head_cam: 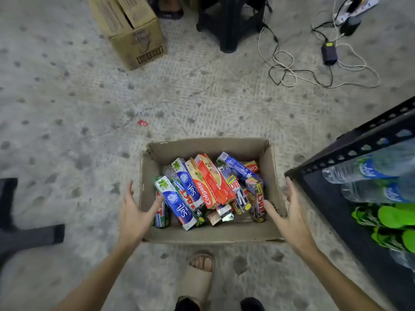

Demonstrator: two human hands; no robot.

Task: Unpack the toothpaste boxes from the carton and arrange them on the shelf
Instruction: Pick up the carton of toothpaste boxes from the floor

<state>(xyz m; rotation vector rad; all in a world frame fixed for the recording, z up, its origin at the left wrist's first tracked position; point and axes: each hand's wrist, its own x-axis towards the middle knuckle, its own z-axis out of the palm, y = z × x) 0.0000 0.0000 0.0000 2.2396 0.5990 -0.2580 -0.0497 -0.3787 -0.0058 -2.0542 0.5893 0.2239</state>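
Carton: an open brown carton (208, 234) is seen standing on the speckled floor (67, 97), directly in front of the person's sandalled foot (198, 279).
Toothpaste boxes: a jumbled pile of toothpaste boxes (208, 189) is held inside the carton, most of them leaning at a slant; a red Colgate box (213, 180), blue-and-white Saft boxes (177, 203) and dark Zact boxes (256, 196) can be made out among them.
Left hand: the left hand (134, 212) is placed at the carton's left wall, fingers spread apart and straight, the thumb reaching over the rim towards the nearest Saft box; nothing is gripped.
Right hand: the right hand (288, 212) is placed at the carton's right wall, fingers apart and extended, the thumb lying over the rim beside a Zact box; nothing is gripped.
Shelf: a black perforated metal shelf (359, 144) is seen at the right edge, just beside the carton, with water bottles (368, 171) and green packets (390, 218) lying on it.
Surroundings: a second cardboard box (132, 30), a black stool (231, 21) and tangled cables (298, 70) are seen farther off on the floor.
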